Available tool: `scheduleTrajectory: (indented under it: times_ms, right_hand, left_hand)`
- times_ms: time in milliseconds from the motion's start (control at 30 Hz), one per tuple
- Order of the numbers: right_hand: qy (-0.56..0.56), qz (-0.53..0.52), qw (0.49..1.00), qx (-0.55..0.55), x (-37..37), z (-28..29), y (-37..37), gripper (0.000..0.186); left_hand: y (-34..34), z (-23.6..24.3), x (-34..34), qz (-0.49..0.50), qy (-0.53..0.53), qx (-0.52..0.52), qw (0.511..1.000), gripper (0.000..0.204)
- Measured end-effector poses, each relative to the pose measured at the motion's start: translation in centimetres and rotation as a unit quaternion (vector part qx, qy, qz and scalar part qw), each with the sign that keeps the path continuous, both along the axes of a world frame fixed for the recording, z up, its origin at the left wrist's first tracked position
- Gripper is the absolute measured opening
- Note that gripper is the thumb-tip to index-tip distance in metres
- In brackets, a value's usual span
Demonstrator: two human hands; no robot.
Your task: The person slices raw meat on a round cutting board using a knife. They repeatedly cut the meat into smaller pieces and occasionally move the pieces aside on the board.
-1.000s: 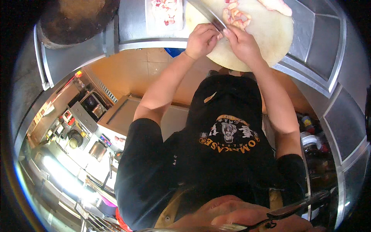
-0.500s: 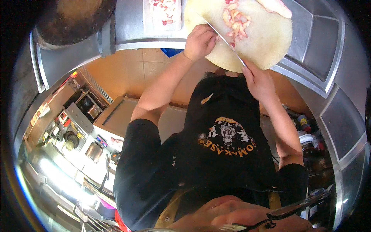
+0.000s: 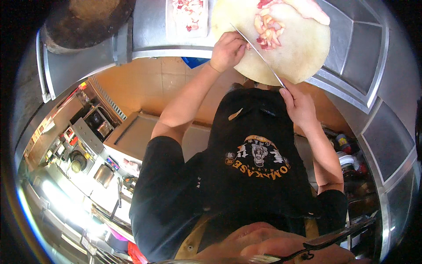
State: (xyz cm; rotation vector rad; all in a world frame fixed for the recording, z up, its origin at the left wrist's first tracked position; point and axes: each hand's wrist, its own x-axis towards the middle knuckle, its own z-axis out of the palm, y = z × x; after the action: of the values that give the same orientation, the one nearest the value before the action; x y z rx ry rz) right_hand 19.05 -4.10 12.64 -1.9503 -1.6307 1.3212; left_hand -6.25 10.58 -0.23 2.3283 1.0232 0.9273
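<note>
My left hand (image 3: 226, 53) is curled at the left part of the round cream cutting board (image 3: 312, 53), pinching a small piece of meat (image 3: 248, 46) beside the knife blade (image 3: 257, 52). My right hand (image 3: 296, 105) grips the knife at its handle, near the board's lower edge, with the blade lying diagonally toward the upper left. A pile of cut pinkish meat (image 3: 268, 33) sits right of the blade, and a larger pale raw piece (image 3: 310, 11) rests at the board's upper right.
A clear plastic container (image 3: 187, 17) of chopped meat stands left of the board on the steel counter (image 3: 149, 39). A dark round pan (image 3: 83, 24) is at the upper left. Steel rims (image 3: 343, 81) border the right side. A blue object (image 3: 193, 61) shows below the counter.
My right hand has moved down toward my body and right, drawing the knife with it. My left hand has shifted slightly downward. The cut meat pile looks more spread along the board.
</note>
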Motion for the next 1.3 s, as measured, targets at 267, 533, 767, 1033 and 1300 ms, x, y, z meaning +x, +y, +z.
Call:
scheduleTrajectory:
  times_ms: [267,533,767,1033,1300]
  right_hand:
    - [0.051,-0.083,0.992,0.079,-4.6,-6.6,10.1,0.041]
    - [0.028,-0.014,0.999,0.022,-0.3,-1.6,1.4,0.038]
    - [0.024,-0.028,0.997,0.061,-3.4,-5.7,6.6,0.042]
    - [0.068,-0.040,0.996,0.032,-1.1,-2.3,4.1,0.039]
    - [0.009,0.010,1.000,-0.025,-0.8,-1.6,2.1,0.037]
  left_hand:
    - [1.1,0.1,0.3,-0.032,0.009,-0.015,0.999,0.015]
    - [0.0,-0.1,-0.2,0.006,0.012,-0.013,1.000,0.016]
    - [0.8,0.1,0.5,-0.026,0.002,-0.005,1.000,0.014]
    - [0.2,-0.4,-0.6,0.012,0.001,-0.003,1.000,0.016]
    - [0.1,0.0,-0.2,0.007,0.010,-0.010,1.000,0.012]
